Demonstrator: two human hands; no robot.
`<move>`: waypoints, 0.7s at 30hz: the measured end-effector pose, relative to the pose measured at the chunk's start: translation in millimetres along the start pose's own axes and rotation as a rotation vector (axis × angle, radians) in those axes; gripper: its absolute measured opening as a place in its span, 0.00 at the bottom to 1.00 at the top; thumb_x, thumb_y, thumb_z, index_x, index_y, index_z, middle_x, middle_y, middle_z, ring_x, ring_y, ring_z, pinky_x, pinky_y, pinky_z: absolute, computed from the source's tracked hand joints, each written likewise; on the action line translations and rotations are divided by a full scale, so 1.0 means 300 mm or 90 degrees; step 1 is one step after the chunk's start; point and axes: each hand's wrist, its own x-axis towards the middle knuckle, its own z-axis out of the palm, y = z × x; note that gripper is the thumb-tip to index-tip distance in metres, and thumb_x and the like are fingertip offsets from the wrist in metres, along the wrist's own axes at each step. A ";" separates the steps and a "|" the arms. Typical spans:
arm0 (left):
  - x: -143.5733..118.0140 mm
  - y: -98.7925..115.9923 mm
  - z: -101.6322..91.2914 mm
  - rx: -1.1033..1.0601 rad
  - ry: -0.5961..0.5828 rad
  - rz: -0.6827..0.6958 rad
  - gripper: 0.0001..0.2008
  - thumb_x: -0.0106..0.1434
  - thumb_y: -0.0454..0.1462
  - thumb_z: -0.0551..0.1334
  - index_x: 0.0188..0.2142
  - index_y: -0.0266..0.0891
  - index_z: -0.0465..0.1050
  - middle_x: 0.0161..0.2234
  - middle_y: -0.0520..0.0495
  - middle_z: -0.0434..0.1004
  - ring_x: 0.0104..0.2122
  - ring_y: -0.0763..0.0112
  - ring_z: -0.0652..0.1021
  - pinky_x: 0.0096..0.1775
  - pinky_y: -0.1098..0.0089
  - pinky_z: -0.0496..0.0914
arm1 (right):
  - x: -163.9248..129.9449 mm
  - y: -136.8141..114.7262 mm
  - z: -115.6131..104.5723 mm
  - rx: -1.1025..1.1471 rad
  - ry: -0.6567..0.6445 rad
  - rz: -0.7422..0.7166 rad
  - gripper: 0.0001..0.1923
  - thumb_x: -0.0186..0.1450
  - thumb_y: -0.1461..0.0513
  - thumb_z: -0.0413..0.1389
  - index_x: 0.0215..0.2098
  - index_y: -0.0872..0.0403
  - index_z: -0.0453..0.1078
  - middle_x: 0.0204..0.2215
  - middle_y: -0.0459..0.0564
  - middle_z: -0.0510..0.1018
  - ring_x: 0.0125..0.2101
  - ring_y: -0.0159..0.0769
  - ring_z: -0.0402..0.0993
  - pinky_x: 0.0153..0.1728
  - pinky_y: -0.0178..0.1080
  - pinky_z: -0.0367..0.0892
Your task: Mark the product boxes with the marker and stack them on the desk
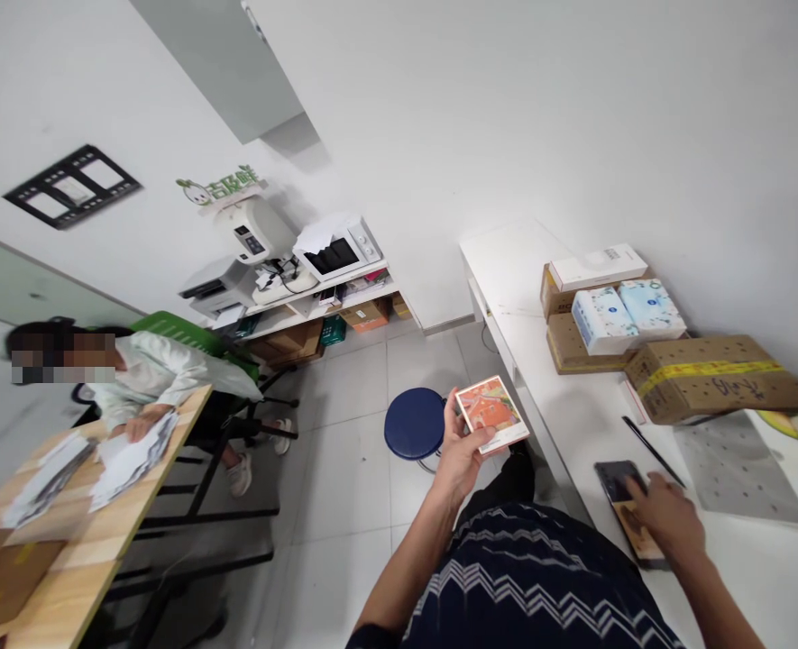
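Observation:
My left hand is closed around a small flat card-like pack with an orange picture and a pale border, thumb across its lower edge. It is held up in front of me, beside the white table. Over that table, my right hand reaches down to a smartphone lying flat. Its fingers are apart and cover part of the phone; a fingertip seems to touch the screen. A black pen lies just beyond the phone.
Cardboard boxes, tissue packs and a white box stand along the wall on the white table. A blue stool stands on the floor. Left, a seated person handles papers at a wooden table.

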 end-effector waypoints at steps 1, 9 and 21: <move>0.004 0.001 -0.003 -0.001 0.003 0.002 0.54 0.40 0.33 0.77 0.64 0.57 0.55 0.52 0.46 0.70 0.39 0.62 0.80 0.31 0.68 0.78 | -0.036 -0.019 0.021 -0.009 -0.001 0.025 0.29 0.68 0.49 0.46 0.53 0.61 0.72 0.42 0.70 0.78 0.42 0.64 0.78 0.38 0.56 0.71; 0.022 0.015 -0.018 0.001 0.018 0.027 0.53 0.41 0.34 0.78 0.64 0.58 0.56 0.47 0.49 0.72 0.37 0.64 0.80 0.32 0.69 0.78 | -0.170 -0.067 0.097 -0.097 0.070 0.004 0.31 0.71 0.50 0.41 0.61 0.64 0.65 0.48 0.74 0.73 0.46 0.67 0.74 0.38 0.58 0.70; 0.053 0.025 -0.063 -0.008 0.029 0.084 0.53 0.43 0.33 0.77 0.64 0.61 0.56 0.53 0.47 0.68 0.39 0.65 0.80 0.33 0.70 0.77 | -0.077 -0.073 -0.062 0.299 -0.073 0.120 0.35 0.56 0.46 0.54 0.56 0.55 0.70 0.45 0.68 0.79 0.50 0.67 0.74 0.47 0.61 0.69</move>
